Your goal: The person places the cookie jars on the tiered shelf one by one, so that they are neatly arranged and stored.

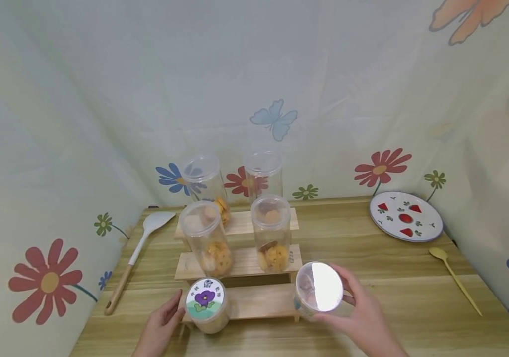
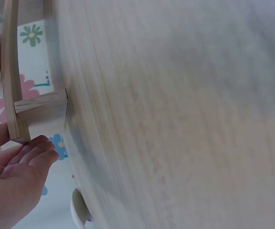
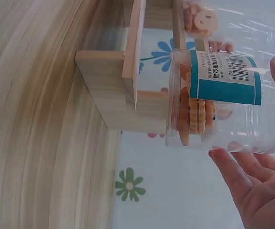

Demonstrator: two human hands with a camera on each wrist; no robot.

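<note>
A three-step wooden display rack (image 1: 261, 300) stands on the table. My left hand (image 1: 159, 325) is at the left end of its lowest step. In the left wrist view, the thumb lies over that plank (image 2: 12, 71) and the fingers (image 2: 37, 155) are bent beneath its end. Close beside this hand, a jar with a purple-flower lid (image 1: 207, 300) sits on the step. My right hand (image 1: 361, 315) grips a clear lidded jar (image 1: 319, 290) at the step's right end. In the right wrist view, this jar has a teal-edged label (image 3: 226, 77) and cookies (image 3: 197, 114) inside.
Two clear jars with cookies (image 1: 205, 243) (image 1: 272, 238) stand on the middle step, and two more jars (image 1: 203, 173) (image 1: 264, 173) on the top one. A white spatula (image 1: 138, 248) lies left. A patterned plate (image 1: 388, 223) and a gold spoon (image 1: 455, 280) lie right.
</note>
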